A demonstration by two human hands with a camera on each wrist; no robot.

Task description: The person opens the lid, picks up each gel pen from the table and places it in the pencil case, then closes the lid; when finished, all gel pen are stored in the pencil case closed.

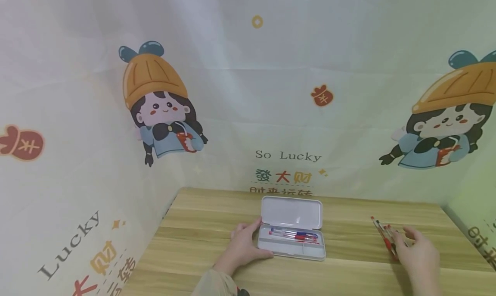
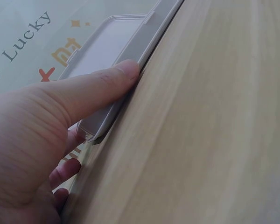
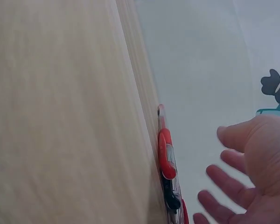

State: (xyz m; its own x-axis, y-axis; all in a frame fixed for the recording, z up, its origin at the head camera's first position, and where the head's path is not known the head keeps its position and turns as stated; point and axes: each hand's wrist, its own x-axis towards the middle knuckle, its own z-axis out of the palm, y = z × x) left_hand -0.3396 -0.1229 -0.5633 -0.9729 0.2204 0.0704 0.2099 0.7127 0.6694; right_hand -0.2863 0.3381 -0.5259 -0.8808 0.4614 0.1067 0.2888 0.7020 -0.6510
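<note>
A white pencil case (image 1: 279, 247) lies on the table with its lid (image 1: 291, 212) raised at the back. Inside it are several pens (image 1: 292, 235) with blue and red parts, in the rear compartment. My left hand (image 1: 243, 245) holds the case at its left end, the thumb (image 2: 126, 70) along the front wall and the other fingers round the side. To the right, a loose bunch of red and black pens (image 1: 381, 231) lies on the table. My right hand (image 3: 270, 158) is beside and over these pens, fingers apart, with nothing held in the right wrist view.
The wood-grain table (image 1: 348, 274) reaches back to a pale printed cloth (image 1: 224, 93) with cartoon figures and lettering. Another side of the cloth (image 1: 58, 192) hangs along the left. Bare wood lies between the case and the loose pens.
</note>
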